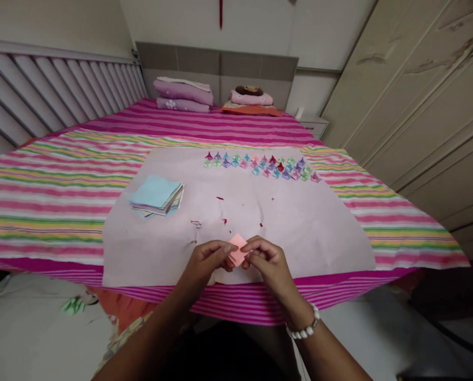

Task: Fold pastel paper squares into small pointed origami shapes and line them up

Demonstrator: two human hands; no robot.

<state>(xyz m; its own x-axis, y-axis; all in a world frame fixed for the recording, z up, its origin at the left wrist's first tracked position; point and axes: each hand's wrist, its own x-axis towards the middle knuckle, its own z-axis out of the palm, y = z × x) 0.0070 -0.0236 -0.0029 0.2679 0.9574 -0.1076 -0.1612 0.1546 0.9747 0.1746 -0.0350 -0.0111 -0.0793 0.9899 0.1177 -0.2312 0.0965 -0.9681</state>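
Observation:
A small folded pink paper (238,242), diamond-shaped from here, is held up over the near edge of the pale sheet. My left hand (212,256) pinches its left corner between thumb and fingers. On the opposite corner, my right hand (266,258) grips it the same way; a white bead bracelet circles that wrist. Behind the hands, several small folded paper pieces (280,166) in many colours stand in rows along the sheet's far side. To the left lies a stack of square paper (155,193) with light blue on top.
The pale sheet (141,254) covers part of a bed with a striped bedspread (42,190). Dark red scraps (224,221) and thin brownish bits (196,223) lie on it. Folded bedding (184,95) sits by the headboard; a wardrobe (411,95) stands right.

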